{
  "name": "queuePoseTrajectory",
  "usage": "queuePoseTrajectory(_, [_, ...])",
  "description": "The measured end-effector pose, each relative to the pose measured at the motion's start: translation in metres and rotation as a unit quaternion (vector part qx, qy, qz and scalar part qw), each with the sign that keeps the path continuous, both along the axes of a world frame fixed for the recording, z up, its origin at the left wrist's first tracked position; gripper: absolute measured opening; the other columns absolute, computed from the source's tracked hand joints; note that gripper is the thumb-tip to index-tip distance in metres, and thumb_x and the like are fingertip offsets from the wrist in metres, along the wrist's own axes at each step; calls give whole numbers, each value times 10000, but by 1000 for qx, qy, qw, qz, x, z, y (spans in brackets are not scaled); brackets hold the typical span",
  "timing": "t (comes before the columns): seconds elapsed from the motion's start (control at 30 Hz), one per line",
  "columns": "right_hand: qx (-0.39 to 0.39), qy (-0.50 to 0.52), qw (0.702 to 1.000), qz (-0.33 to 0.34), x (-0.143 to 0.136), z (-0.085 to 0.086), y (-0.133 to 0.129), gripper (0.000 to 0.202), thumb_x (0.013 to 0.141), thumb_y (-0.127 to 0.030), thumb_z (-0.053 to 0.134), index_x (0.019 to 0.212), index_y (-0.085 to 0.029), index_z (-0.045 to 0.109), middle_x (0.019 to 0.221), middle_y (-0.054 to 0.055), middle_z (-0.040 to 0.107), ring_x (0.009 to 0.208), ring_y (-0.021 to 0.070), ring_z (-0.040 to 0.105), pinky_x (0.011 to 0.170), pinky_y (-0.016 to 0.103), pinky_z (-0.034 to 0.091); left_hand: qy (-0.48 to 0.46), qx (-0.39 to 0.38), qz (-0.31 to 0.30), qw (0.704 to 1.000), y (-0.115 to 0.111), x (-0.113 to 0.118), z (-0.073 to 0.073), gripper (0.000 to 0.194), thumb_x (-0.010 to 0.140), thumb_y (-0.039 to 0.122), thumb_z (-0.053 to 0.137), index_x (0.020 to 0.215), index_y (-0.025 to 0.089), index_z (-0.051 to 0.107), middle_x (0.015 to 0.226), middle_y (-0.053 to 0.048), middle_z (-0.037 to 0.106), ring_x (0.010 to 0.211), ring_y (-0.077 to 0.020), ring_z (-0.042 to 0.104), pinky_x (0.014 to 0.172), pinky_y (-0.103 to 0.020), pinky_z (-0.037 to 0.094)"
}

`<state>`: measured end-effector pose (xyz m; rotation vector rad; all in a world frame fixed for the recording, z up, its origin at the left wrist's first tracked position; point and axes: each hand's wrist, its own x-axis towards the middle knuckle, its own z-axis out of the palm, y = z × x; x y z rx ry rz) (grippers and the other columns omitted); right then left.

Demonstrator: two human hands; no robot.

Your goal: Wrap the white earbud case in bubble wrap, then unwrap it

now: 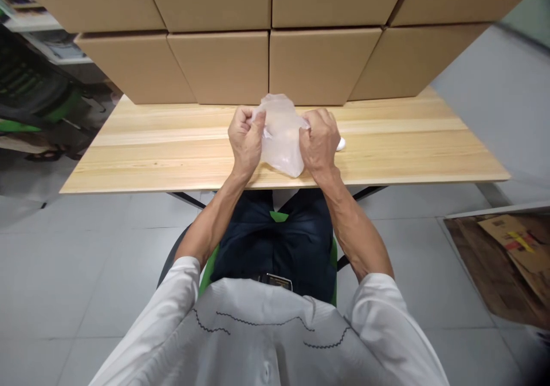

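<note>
A translucent whitish plastic bag (283, 137) is stretched between my two hands, above the near part of the wooden table. My left hand (248, 137) is closed on the bag's left side, its thumb pressed against the fingers. On the other side my right hand (318, 138) grips the bag in a fist. Just behind the right hand, a small white rounded object (341, 144) lies on the table, mostly hidden by that hand. Whether the bag contains anything, I cannot tell.
Cardboard boxes (223, 68) are stacked in two rows along the back of the wooden table (158, 145). To the left are a dark and green chair (38, 88) and shelves. Brown cardboard (511, 248) lies on the floor at right.
</note>
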<state>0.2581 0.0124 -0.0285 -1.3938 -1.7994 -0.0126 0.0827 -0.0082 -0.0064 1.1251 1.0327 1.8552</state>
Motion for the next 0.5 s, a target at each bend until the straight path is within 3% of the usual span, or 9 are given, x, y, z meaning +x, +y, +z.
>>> queuePoseTrajectory(0.13, [-23,106,993,42,18,15,-3,349,1194,-406,458,1132,-289,781,1076,105,775,1117,354,757,1018,573,662,5,-31,-24,999,9,-13,13,410,1006,412,989,926,224,634,794,51,537,801,-137,700,741,-247,491])
queuePoseTrajectory(0.23, [-17,220,970,97,21,22,-4,372,1193,-413,439,1055,-290,762,915,48,717,943,273,763,876,464,672,70,19,-83,994,8,-24,26,371,963,324,1033,932,204,683,825,46,601,758,-106,626,732,-244,478])
queuePoseTrajectory(0.3, [-20,266,957,114,21,24,-2,353,1185,-469,482,1072,-291,765,871,38,683,894,260,755,808,436,659,125,32,-131,983,5,-32,34,401,848,255,1107,951,196,724,849,38,638,789,-126,627,761,-266,501])
queuePoseTrajectory(0.4, [-31,287,949,126,21,22,2,368,1166,-571,533,1156,-294,773,881,52,676,887,284,758,752,448,646,222,-4,-182,958,2,-49,40,429,723,148,1122,912,203,741,812,30,632,856,-201,681,823,-316,535])
queuePoseTrajectory(0.5, [-24,257,957,134,23,17,5,410,1149,-629,537,1206,-294,767,906,68,679,863,292,746,718,453,626,331,4,-172,928,8,-65,35,265,766,48,937,860,228,766,792,12,663,855,-230,670,842,-340,543])
